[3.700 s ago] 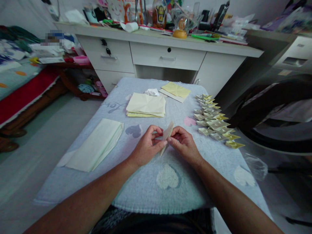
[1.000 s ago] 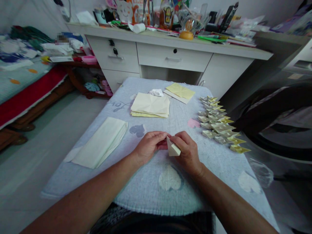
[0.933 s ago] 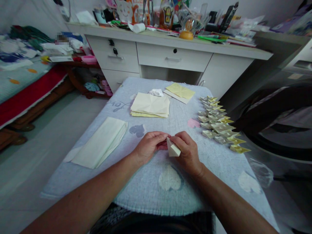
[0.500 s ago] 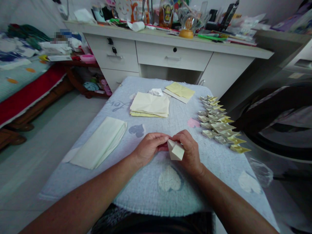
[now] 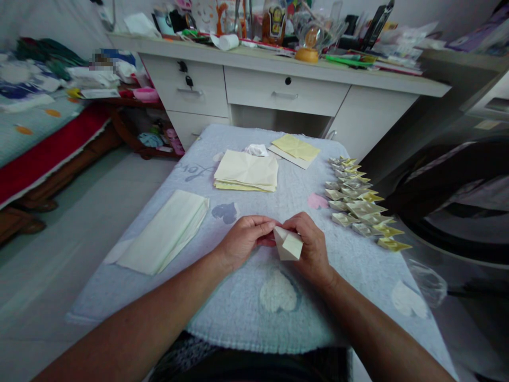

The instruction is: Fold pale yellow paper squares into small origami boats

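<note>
A small piece of folded cream paper [image 5: 290, 246] is held between my two hands above the near part of the cloth-covered table [image 5: 238, 297]. My left hand [image 5: 249, 240] pinches its left end between thumb and fingers. Around its right side and back, my right hand [image 5: 312, 245] is closed, with some fingers hidden behind the paper. Rows of small folded paper boats [image 5: 361, 207], white and yellow, stand along the table's right side. Beyond my hands lies a stack of creased cream sheets [image 5: 247, 168].
To the left lies a long folded pale sheet [image 5: 165, 231]. Crumpled white paper [image 5: 256, 150] and two yellow and white sheets [image 5: 296, 148] lie at the back. Past the table stands a white desk [image 5: 286, 95] crowded with bottles and papers. A bed [image 5: 51, 138] is at left.
The view has shifted very slightly, so everything sits a few pixels over to the right. Both hands keep their grip on the folded paper, which has barely moved.
</note>
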A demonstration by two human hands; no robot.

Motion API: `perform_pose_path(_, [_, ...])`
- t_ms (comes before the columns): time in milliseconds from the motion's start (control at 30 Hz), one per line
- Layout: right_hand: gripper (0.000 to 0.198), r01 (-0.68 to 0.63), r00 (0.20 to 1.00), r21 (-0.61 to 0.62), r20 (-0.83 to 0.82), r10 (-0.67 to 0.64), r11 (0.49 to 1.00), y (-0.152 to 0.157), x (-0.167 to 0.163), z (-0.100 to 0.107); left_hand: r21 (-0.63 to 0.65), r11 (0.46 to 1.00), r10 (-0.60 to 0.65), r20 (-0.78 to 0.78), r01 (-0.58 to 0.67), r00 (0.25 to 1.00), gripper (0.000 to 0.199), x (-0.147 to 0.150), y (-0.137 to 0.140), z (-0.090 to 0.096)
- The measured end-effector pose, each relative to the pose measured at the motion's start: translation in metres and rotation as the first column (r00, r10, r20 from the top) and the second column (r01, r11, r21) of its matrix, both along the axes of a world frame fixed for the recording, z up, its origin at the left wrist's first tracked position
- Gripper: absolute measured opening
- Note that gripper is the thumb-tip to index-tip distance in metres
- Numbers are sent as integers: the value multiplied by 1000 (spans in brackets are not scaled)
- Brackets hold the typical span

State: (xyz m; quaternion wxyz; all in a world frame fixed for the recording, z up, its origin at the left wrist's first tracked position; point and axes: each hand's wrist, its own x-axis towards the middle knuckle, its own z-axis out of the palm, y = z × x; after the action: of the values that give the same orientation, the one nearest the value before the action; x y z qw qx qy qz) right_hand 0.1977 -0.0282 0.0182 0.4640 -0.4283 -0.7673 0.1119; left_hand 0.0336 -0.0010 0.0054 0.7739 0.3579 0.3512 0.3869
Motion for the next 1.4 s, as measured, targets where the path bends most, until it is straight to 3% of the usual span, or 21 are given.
perform_pose_path(200, [12,22,998,3,51,-22,1000,1,1,-9,-16,1000,-3,11,3,1000,27,2,-2,4])
perform_pose_path(333, [14,40,999,-28,-6,-40,999,1,1,-5,-12,1000,7,-12,-7,1000,27,2,-2,5])
perform_pose_path(633, [7,-4,975,-233,-216,-48,972,1,0,-1,60,998,9,-58,-5,998,25,2,-1,-1])
perform_pose_path(867, [1,-81,961,-254,-276,8,964,0,2,-2,72,997,18,-66,-13,998,26,0,-1,1])
perform_pose_path(1400, [6,-104,961,-260,-276,30,960,-1,3,-2,127,992,23,-95,-11,995,21,-1,0,1])
